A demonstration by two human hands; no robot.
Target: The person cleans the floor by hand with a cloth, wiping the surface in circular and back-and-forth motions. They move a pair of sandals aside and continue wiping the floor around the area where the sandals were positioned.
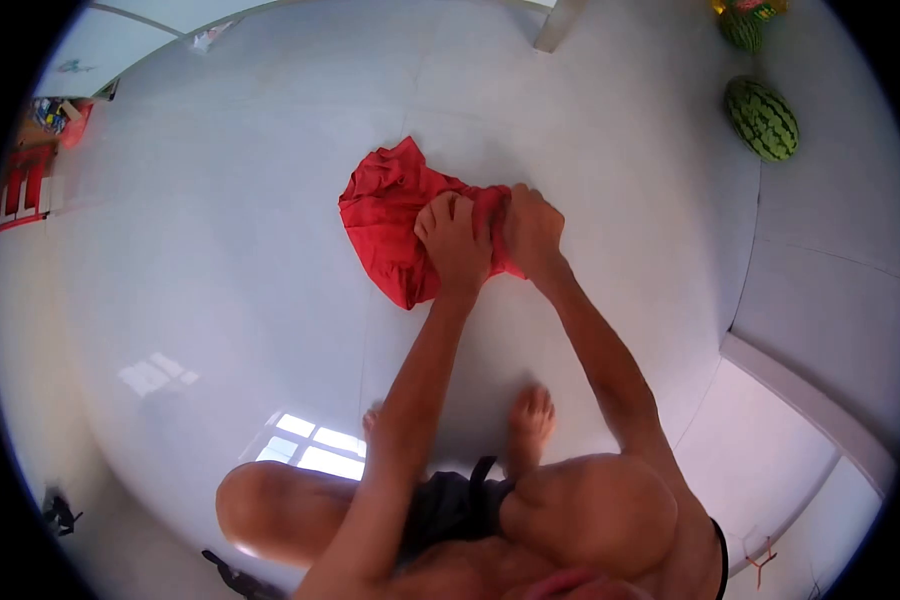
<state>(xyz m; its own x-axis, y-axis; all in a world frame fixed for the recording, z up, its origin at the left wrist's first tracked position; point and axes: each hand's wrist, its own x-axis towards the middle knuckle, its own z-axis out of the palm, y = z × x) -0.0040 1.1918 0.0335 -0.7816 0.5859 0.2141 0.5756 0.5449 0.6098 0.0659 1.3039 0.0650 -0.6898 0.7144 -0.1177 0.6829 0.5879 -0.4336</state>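
Observation:
A crumpled red cloth (385, 220) lies bunched on the pale floor in front of my feet; its folds hide whether it is a garment. My left hand (456, 240) is on the middle of the cloth, its fingers bent into the fabric. Just to the right, my right hand (533, 228) is closed on the cloth's right end, where the fabric looks gathered and a little blurred. The cloth's left part spreads out loosely, with a pointed corner at the top.
A watermelon (762, 118) rests on the floor by the right wall, with another watermelon (740, 30) behind it. A red rack-like item (25, 187) stands at the far left. My bare right foot (531, 415) is below the cloth. A doorway threshold (805, 405) lies lower right.

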